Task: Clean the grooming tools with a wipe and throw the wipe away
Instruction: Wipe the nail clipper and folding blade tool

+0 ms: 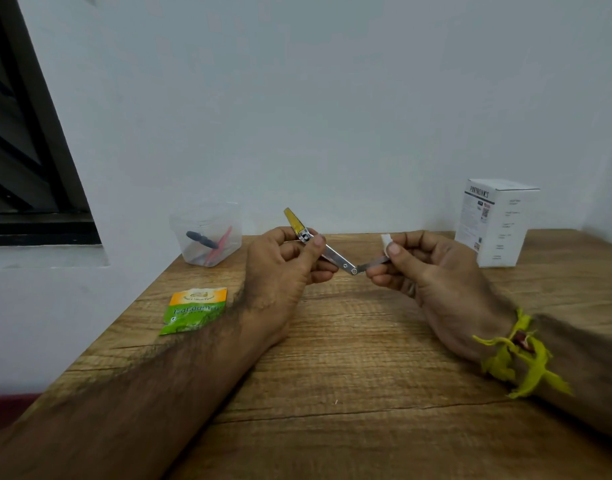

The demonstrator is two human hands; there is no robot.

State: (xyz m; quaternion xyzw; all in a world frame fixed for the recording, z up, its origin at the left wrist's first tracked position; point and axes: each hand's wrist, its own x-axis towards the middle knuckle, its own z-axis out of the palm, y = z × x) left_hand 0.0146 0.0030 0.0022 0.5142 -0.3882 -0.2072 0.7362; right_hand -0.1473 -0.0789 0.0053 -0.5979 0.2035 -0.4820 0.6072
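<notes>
One metal nail clipper [306, 235], yellow lever, thin file swung out: left hand [284, 271] pinches the body above the surface [332, 375]. One small white wipe [386, 241]: right hand [422, 271] pinches it around the file tip. One clear plastic tub [206, 233], two slim tools inside, dark and pink. One green sachet [193, 310], flat. One white box [495, 223], upright. Surface: wood grain; walls white.
</notes>
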